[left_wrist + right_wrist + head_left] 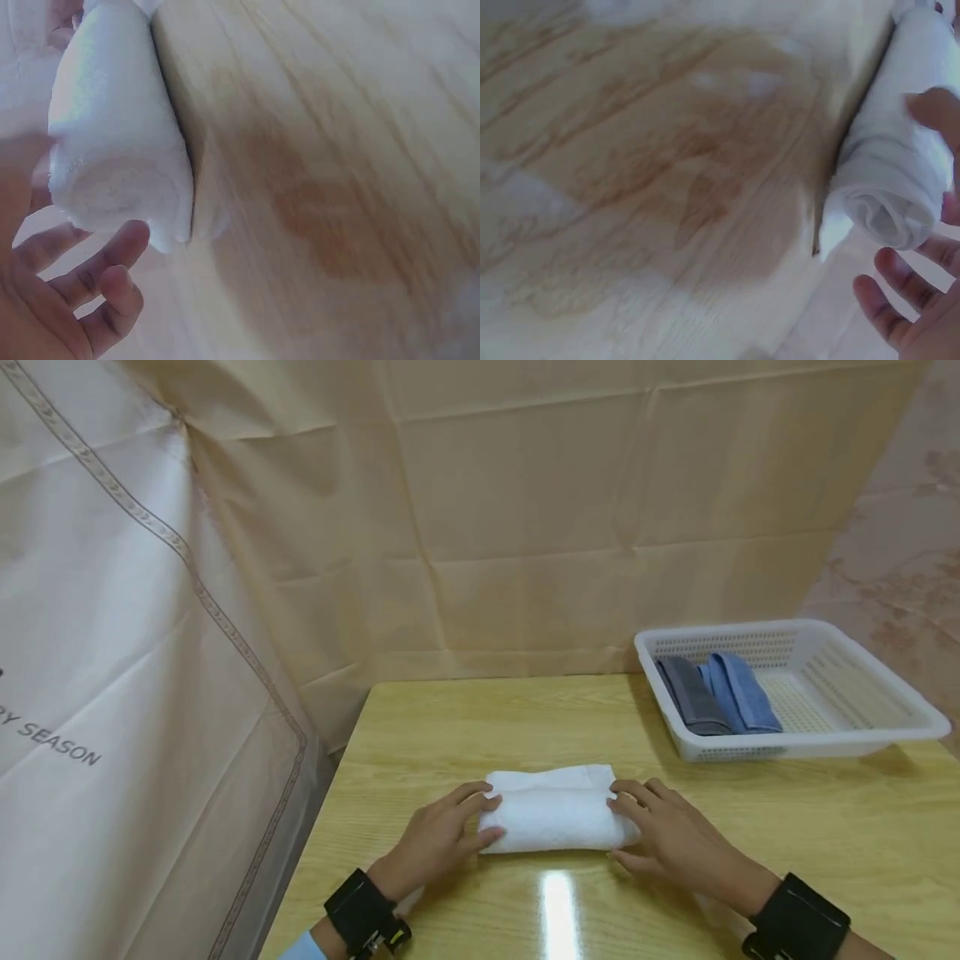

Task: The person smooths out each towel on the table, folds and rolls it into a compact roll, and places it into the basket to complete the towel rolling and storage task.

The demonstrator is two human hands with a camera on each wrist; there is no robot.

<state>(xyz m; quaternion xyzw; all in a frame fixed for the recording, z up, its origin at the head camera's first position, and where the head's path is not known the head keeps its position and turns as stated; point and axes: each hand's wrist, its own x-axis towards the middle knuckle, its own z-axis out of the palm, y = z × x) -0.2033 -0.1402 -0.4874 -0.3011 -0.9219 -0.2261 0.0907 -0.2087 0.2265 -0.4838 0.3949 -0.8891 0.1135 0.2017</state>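
Note:
A white towel [558, 818] lies on the wooden table in front of me, mostly rolled up, with a flat flap along its far side. My left hand [446, 831] holds the roll's left end, thumb on the near side and fingers over the far side. At the other end, my right hand [671, 835] grips it the same way. The left wrist view shows one rounded end of the towel [112, 127], with some fingers curling beside it. Spiral layers show at the towel's right end [892, 210] in the right wrist view, the thumb lying over its side.
A white plastic basket [862, 739] stands at the table's back right. Inside its left part lie a folded dark grey towel [692, 697] and a folded blue towel [742, 693]. Beige cloth [525, 527] hangs behind the table [450, 718], and pale cloth [150, 652] hangs at left.

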